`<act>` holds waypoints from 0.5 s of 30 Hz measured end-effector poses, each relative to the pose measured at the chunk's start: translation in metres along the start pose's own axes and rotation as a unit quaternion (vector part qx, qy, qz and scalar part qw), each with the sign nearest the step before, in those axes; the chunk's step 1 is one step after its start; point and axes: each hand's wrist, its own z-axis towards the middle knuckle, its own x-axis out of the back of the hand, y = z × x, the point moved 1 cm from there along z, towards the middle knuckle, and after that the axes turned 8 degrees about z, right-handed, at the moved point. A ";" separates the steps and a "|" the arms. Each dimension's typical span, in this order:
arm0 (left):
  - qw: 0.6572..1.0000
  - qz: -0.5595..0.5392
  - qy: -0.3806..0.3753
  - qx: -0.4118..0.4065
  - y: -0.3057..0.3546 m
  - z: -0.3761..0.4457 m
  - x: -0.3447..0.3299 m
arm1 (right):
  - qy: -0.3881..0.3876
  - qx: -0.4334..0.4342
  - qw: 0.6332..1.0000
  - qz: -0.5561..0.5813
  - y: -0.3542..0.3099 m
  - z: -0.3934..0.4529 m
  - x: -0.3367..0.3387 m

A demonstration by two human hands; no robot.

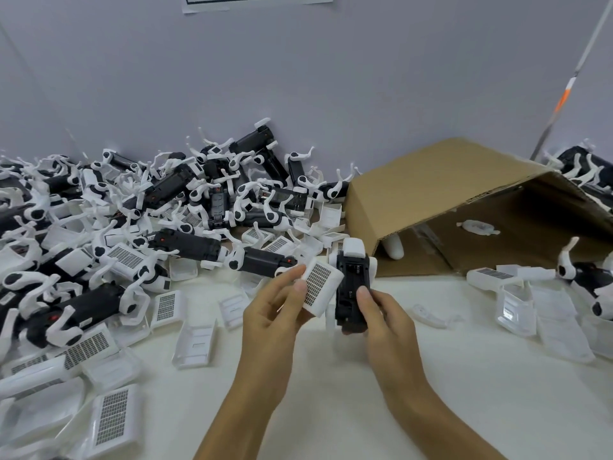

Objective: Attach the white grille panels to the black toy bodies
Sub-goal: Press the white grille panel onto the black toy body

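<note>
Got my left hand (277,302) pinching a white grille panel (320,288) by its edges, right hand (374,313) gripping the black toy body (351,287) beside it, both over the table; light, stiff plastic, prob snaps w/ a gentle press.

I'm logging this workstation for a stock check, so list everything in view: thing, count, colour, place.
held grille panel: one, white with dark grid, in the left hand, centre
held toy body: one, black with white parts, in the right hand, beside the panel
pile of toy bodies: many, black with white legs, heaped left against the wall
loose grille panels: many, white, scattered on the table left and near left
more panels: several, white, on the table right
toy bodies at right: a few, black and white, right edge
cardboard box: one, brown, on its side, right of centre
table: one, white
wall: grey, behind
left hand: pinches the panel
right hand: grips the body
</note>
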 end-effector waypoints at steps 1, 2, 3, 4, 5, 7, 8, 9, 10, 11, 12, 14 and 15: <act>0.999 0.045 0.000 -0.011 -0.001 -0.001 0.000 | -0.006 -0.004 1.000 0.005 0.000 0.000 0.001; 0.995 0.095 0.000 -0.025 -0.001 -0.002 0.001 | -0.013 -0.002 1.000 0.005 -0.001 0.000 0.001; 0.988 0.148 -0.005 -0.043 0.001 -0.002 0.001 | -0.020 0.006 1.000 0.002 -0.001 0.000 0.002; 0.977 0.203 -0.015 -0.061 0.001 -0.003 0.001 | -0.029 0.018 0.999 -0.003 -0.001 -0.001 0.002; 0.967 0.243 -0.026 -0.072 0.002 -0.003 0.001 | -0.038 0.030 0.999 -0.009 -0.001 -0.002 0.001; 0.968 0.238 -0.049 -0.061 0.005 -0.003 0.000 | -0.061 0.048 0.997 -0.011 -0.002 -0.004 0.000; 0.973 0.219 -0.063 -0.043 0.005 -0.003 0.001 | -0.073 0.053 0.996 -0.006 -0.002 -0.005 -0.001; 0.976 0.206 -0.067 -0.033 0.005 -0.002 0.003 | -0.082 0.056 0.995 0.000 -0.002 -0.006 -0.001; 0.974 0.213 -0.061 -0.038 0.005 -0.002 0.005 | -0.086 0.059 0.995 0.006 -0.002 -0.006 -0.001; 0.971 0.228 -0.048 -0.051 0.006 -0.001 0.007 | -0.088 0.063 0.994 0.012 -0.003 -0.006 -0.001; 0.969 0.237 -0.032 -0.062 0.006 0.000 0.010 | -0.089 0.067 0.994 0.017 -0.003 -0.006 -0.001; 0.971 0.229 -0.012 -0.072 0.005 0.001 0.014 | -0.092 0.075 0.993 0.020 -0.004 -0.005 -0.001; 0.974 0.215 -0.013 -0.074 0.006 0.002 0.016 | -0.093 0.078 0.992 0.019 -0.003 -0.005 -0.001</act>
